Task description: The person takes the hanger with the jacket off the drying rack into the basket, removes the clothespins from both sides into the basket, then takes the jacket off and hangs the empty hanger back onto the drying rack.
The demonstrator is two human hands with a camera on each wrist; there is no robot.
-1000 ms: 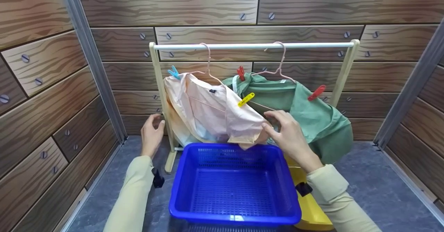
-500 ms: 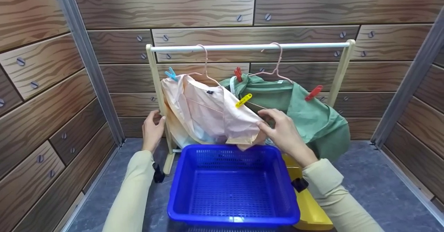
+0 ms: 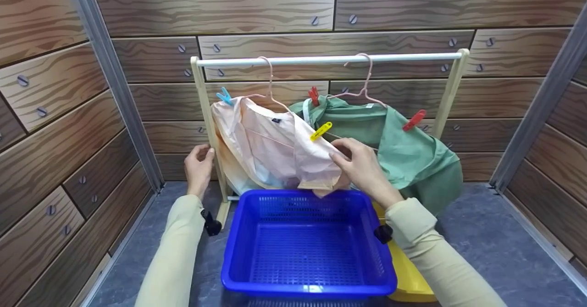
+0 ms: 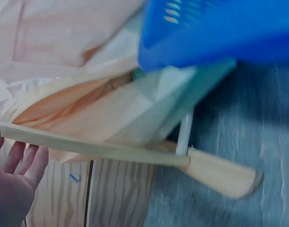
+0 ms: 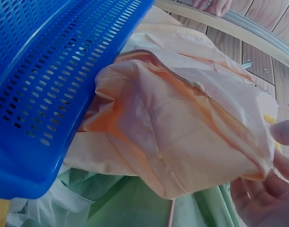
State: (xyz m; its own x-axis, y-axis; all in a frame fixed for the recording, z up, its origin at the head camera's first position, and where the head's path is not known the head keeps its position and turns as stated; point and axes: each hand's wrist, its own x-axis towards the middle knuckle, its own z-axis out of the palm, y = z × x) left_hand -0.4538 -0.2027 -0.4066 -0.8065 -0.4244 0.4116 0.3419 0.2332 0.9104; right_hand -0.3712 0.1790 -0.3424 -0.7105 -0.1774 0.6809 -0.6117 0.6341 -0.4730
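Nearest: both forearms, in pale yellow sleeves [image 3: 172,247], flank a blue plastic basket [image 3: 309,290] with slotted walls. A yellow container [image 3: 406,276] sits partly hidden at its right.

Right hand [image 3: 362,167]: thumb and fingers pinch the outer edge of the pale pink shirt [image 3: 275,155] on its right side; the right wrist view shows cloth caught between them. Left hand [image 3: 198,169]: fingers curve at the wooden left post [image 4: 92,146] of the rack, fingertips partly behind it. Cannot tell whether they grip it or merely touch.

Key relation: the pink shirt hangs just beyond the basket's back rim, its body to the left of the right fingers. Its shoulder line slopes down and rightward from the hanger to the pinched edge. The yellow clothespin [image 3: 321,131] sits on that slope, up and left of the right fingers and near them; the right hand is the nearer to it. A blue clothespin [image 3: 224,97] marks the opposite shoulder.

Just right and behind: green shirt [image 3: 412,160] with two red clothespins [image 3: 414,120]. Both shirts hang by pink hangers [image 3: 271,82] from the white rail [image 3: 316,61].

Surface [image 3: 486,238]: mottled grey. Far: wood-plank-patterned walls [image 3: 261,4] on three sides, grey metal uprights [image 3: 113,82] at the corners.
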